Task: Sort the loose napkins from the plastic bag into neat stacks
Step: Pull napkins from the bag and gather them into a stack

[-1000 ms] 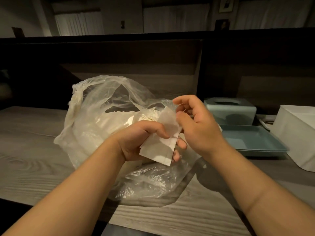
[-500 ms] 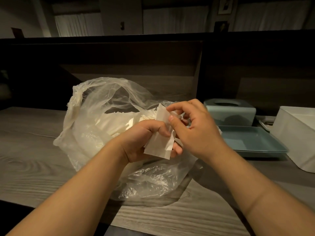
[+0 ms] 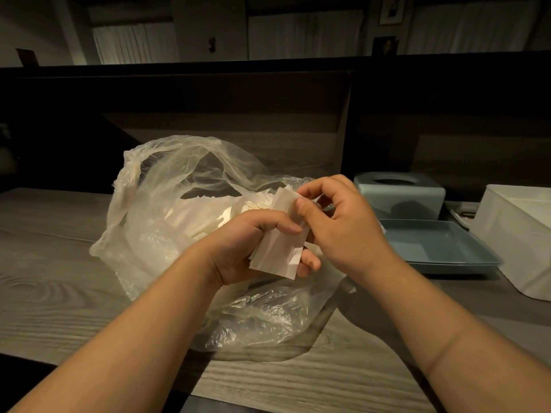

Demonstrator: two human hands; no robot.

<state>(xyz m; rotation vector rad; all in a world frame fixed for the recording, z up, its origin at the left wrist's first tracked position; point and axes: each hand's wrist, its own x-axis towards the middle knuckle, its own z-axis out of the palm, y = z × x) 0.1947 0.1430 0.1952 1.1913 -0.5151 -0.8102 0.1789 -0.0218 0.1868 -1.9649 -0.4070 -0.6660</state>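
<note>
Head view shows both hands meeting over a clear plastic bag (image 3: 167, 222) that lies crumpled on a grey wood-grain table (image 3: 53, 293). The left hand (image 3: 250, 248) has its fingers curled round a small stack of napkins (image 3: 277, 254), thumb pressed across the front of the stack and fingertips showing beneath its lower edge. The right hand (image 3: 343, 225) sits just beside the left, its thumb and forefinger pinching the upper edge of the top napkin above the left thumb; its other fingers are bent loosely behind. More loose napkins (image 3: 208, 216) lie inside the bag, beyond the left knuckles. Past the right fingers stands a pale blue tissue box (image 3: 399, 198), and just beyond the right wrist a shallow blue tray (image 3: 441, 248). A white bin (image 3: 512, 242) stands further out on that side, touching or nearly touching the tray. No readable writing, brand or label shows on any of these things.
</note>
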